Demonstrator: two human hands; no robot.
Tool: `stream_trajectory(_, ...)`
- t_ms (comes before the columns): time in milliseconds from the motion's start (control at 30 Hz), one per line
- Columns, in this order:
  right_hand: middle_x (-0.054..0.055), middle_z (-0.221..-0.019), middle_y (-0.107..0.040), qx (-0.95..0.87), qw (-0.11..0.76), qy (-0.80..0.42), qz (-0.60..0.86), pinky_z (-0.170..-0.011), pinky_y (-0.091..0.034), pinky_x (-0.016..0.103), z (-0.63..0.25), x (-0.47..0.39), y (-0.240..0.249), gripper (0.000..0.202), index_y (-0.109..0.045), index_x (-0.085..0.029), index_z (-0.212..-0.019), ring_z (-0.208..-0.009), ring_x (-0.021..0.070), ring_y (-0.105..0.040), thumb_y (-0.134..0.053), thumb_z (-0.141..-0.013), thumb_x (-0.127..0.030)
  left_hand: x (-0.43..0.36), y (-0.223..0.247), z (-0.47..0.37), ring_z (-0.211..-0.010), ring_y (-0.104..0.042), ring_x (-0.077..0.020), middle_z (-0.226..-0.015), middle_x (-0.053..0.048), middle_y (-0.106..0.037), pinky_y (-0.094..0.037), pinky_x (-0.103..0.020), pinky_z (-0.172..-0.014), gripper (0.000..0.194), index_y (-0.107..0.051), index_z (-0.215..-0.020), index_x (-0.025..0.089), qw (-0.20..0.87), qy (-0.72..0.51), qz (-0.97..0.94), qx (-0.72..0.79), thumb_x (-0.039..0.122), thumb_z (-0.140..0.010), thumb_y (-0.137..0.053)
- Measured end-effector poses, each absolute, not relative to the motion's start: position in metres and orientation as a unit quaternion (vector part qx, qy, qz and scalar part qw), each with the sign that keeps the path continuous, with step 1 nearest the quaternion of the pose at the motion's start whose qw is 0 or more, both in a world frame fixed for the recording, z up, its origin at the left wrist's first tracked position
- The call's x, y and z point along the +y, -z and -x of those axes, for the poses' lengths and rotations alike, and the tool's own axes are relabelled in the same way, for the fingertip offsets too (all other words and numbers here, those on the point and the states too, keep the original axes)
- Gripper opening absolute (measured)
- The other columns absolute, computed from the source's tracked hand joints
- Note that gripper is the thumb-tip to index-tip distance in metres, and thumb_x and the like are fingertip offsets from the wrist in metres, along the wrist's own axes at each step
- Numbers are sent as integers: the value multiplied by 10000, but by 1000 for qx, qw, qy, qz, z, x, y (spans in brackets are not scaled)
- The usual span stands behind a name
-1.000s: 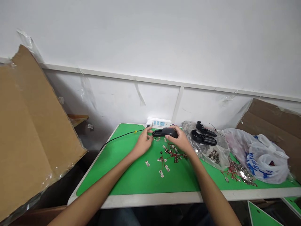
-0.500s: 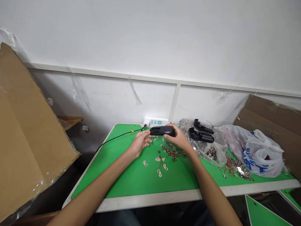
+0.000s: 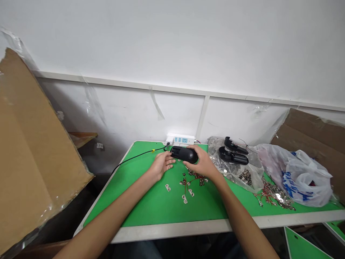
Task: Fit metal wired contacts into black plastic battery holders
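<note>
A black, rounded plastic housing (image 3: 185,154) is held up between both hands over the far part of the green table (image 3: 151,205). My right hand (image 3: 201,162) grips its rounded right end, thumb in front and fingers behind. At the left end, where a slotted recess shows, my left hand (image 3: 162,164) pinches the tip with thumb and forefinger; its other fingers hang loosely bent. Beneath lie red-wired metal contacts (image 3: 199,178) in a heap, and a few loose contact plates (image 3: 168,187) lie nearer me.
A white power strip (image 3: 183,139) with a plugged-in black cable (image 3: 134,156) stands against the wall. To the right are more black housings (image 3: 233,156) on clear plastic bags, a pile of metal contacts (image 3: 280,198) and a white plastic bag (image 3: 307,180). Cardboard (image 3: 40,151) rises at the left.
The black housing has turned in my hands, showing more of its smooth rounded top and less of the slotted recess. Both hands stay on it. The view has shifted slightly.
</note>
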State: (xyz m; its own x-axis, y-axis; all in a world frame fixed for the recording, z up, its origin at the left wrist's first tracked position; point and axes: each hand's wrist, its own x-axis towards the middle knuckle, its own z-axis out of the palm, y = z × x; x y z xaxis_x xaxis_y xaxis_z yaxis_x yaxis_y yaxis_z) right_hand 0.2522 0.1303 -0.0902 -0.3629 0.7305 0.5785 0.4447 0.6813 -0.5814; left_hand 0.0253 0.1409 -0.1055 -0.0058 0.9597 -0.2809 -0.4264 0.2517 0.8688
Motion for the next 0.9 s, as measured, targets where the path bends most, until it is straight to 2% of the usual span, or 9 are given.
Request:
stream_trajectory(133, 125, -1357, -676, -835, 426, -120, 328, -1092, -514, 501, -248, 129, 95, 600, -550, -242, -1406, -1260, 307, -649, -755, -854, -359, 143, 105, -23, -591, -651, -126, -715, -15, -679, -482, -210, -528, 156, -601, -833, 170, 644, -533, -284, 470, 233, -746, -715)
stream_trajectory(267, 133, -1351, -674, -824, 448, -116, 326, -1091, -508, 504, -250, 130, 95, 592, -556, -243, -1395, -1252, 314, -646, -754, -848, -358, 145, 104, -22, -620, -654, -140, -750, -25, -693, -493, -222, -555, 214, -606, -849, 177, 651, -522, -291, 468, 287, -720, -736)
stream_trajectory(333, 121, -1328, -678, -801, 473, -146, 337, -1072, -510, 499, -253, 131, 93, 583, -568, -249, -1375, -1222, 311, -651, -757, -834, -361, 145, 106, -24, -654, -666, -155, -805, -38, -709, -500, -236, -574, 278, -625, -909, 178, 640, -522, -312, 469, 391, -762, -728)
stream_trajectory(400, 101, -1300, -681, -768, 503, -201, 343, -1043, -515, 480, -258, 133, 89, 543, -596, -256, -1336, -1181, 299, -654, -756, -829, -365, 145, 108, -26, -677, -671, -173, -871, -56, -715, -493, -256, -582, 426, -640, -998, 174, 607, -529, -356, 475, 567, -834, -661)
stream_trajectory(500, 78, -1250, -686, -707, 537, -341, 309, -1007, -522, 441, -264, 136, 86, 469, -647, -254, -1269, -1133, 277, -649, -741, -834, -401, 139, 110, -27, -751, -668, -200, -989, -95, -715, -473, -289, -615, 626, -663, -1113, 163, 479, -573, -467, 473, 735, -923, -493)
stream_trajectory(667, 92, -1178, -718, -567, 534, -605, 165, -963, -570, 459, -261, 139, 91, 459, -697, -214, -1191, -1052, 278, -681, -702, -793, -444, 120, 105, -24, -1064, -641, -248, -1199, -128, -708, -503, -360, -845, 562, -648, -1294, 191, 204, -603, -687, 349, 637, -1059, -399)
stream_trajectory(833, 107, -1090, -756, -495, 467, -728, 84, -921, -600, 517, -246, 137, 103, 502, -719, -184, -1170, -984, 298, -711, -701, -735, -433, 113, 101, -26, -1053, -663, -231, -1234, -109, -701, -532, -372, -864, 404, -611, -1345, 220, 93, -559, -770, 294, 461, -1021, -605)
stream_trajectory(900, 112, -1073, -765, -486, 445, -749, 76, -912, -601, 529, -240, 135, 108, 520, -718, -174, -1177, -975, 307, -717, -696, -726, -432, 112, 101, -28, -1096, -671, -240, -1269, -105, -703, -548, -404, -921, 425, -610, -1373, 237, 73, -541, -793, 271, 389, -982, -678)
